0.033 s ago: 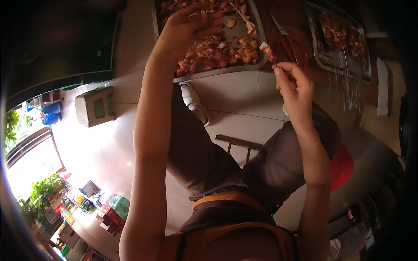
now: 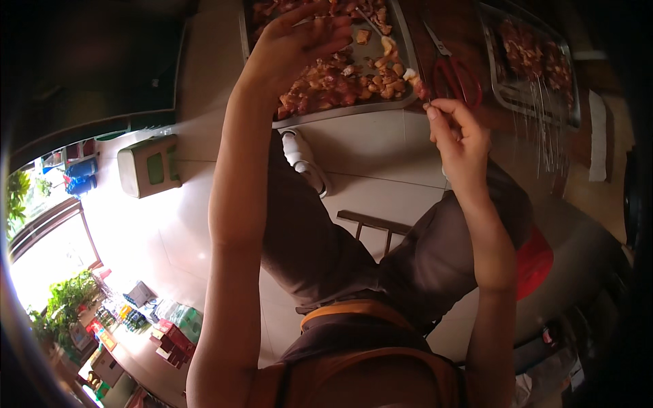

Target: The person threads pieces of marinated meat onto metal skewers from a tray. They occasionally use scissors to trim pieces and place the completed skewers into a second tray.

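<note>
A large metal tray (image 2: pixel 340 111) of cut raw meat pieces (image 2: pixel 325 80) lies in front of me at the top. My left hand (image 2: pixel 296 44) is over its left part with the fingers stretched out and apart; nothing shows in it. At the tray's right corner, my right hand (image 2: pixel 457 129) pinches a thin skewer between thumb and fingertips. A piece of meat with a pale, fatty end (image 2: pixel 416 83) is on the skewer just beyond the fingertips. Most of the skewer's shaft is hard to make out.
Red-handled scissors (image 2: pixel 454 78) lie right of the tray. Further right, a smaller metal tray (image 2: pixel 520 109) holds meat-loaded skewers (image 2: pixel 541 119) whose bare ends stick out toward me. A white strip (image 2: pixel 597 136) is beside it. Below are my legs and a tiled floor (image 2: pixel 360 153).
Both hands stay almost in place. Near the large tray's right side, a pale stick and the meat pieces by it have shifted slightly.
</note>
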